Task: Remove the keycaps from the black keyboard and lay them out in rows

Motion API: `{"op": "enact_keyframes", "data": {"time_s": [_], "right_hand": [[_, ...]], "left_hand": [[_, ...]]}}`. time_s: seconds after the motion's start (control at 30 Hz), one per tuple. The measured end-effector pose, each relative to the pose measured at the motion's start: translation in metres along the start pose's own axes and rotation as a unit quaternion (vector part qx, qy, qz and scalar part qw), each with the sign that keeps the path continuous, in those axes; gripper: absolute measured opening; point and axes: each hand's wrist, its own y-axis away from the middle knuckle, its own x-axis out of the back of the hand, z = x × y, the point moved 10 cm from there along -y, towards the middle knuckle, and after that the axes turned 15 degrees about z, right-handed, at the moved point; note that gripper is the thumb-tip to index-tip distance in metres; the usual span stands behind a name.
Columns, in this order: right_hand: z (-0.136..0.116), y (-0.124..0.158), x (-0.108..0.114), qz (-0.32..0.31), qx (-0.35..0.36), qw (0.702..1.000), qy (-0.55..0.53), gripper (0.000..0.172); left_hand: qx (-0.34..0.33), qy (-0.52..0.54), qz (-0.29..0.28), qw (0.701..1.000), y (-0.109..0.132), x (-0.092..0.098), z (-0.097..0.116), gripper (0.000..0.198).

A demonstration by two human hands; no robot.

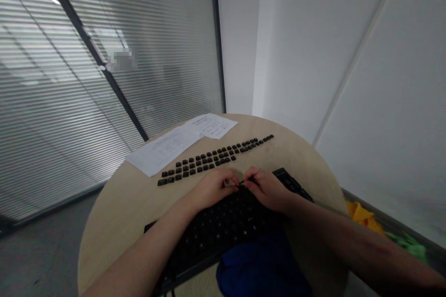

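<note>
A black keyboard lies slantwise across the near part of the round table, partly covered by my forearms. My left hand is over its far edge, with thumb and fingers pinched together. Close beside it, my right hand is also closed in a pinch, and the fingertips of both hands nearly meet. A small dark thing shows between them, too small and dim to name. Just beyond the hands, loose black keycaps lie in several slanting rows on the tabletop.
Printed paper sheets lie behind the keycaps on the wooden table. Blue cloth is at the near edge. Orange and green items are low at the right. A blind-covered glass partition and white walls stand beyond.
</note>
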Motion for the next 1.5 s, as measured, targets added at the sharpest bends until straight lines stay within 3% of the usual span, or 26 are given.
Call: {"op": "enact_keyframes", "data": {"time_s": [0.1, 0.27, 0.37, 0.47, 0.57, 0.7, 0.8, 0.9, 1.13, 1.5], "right_hand": [[0.006, -0.003, 0.007, 0.01, -0.025, 0.999, 0.026, 0.016], [0.022, -0.013, 0.05, 0.117, -0.057, 0.991, 0.018, 0.017], [0.038, -0.017, 0.074, 0.185, -0.081, 0.979, 0.0, 0.019], [0.053, -0.02, 0.083, 0.221, -0.099, 0.97, -0.021, 0.023], [0.063, -0.022, 0.086, 0.239, -0.111, 0.964, -0.046, 0.026], [0.072, -0.022, 0.095, 0.274, -0.119, 0.952, -0.071, 0.029], [0.076, -0.022, 0.101, 0.288, -0.126, 0.946, -0.08, 0.03], [0.077, -0.022, 0.101, 0.285, -0.129, 0.946, -0.084, 0.029], [0.066, -0.025, 0.097, 0.267, -0.094, 0.953, -0.105, 0.025], [0.066, -0.023, 0.1, 0.271, -0.109, 0.95, -0.106, 0.026]], "left_hand": [[0.007, 0.009, 0.003, 1.0, -0.001, 0.006, -0.004, 0.007], [0.048, -0.031, 0.051, 0.997, -0.013, 0.037, -0.024, 0.016], [0.059, -0.105, 0.018, 0.993, -0.026, 0.048, -0.035, 0.026], [0.055, -0.175, 0.005, 0.983, -0.046, 0.054, -0.041, 0.028], [0.033, -0.222, 0.003, 0.974, -0.069, 0.042, -0.042, 0.029], [0.007, -0.286, -0.029, 0.958, -0.092, -0.003, -0.046, 0.028], [0.007, -0.303, -0.035, 0.952, -0.101, -0.032, -0.048, 0.027], [0.008, -0.322, -0.036, 0.946, -0.103, -0.046, -0.048, 0.026], [0.024, -0.362, -0.03, 0.931, -0.106, -0.045, -0.055, 0.019], [0.034, -0.352, -0.02, 0.935, -0.109, -0.043, -0.06, 0.02]]}}
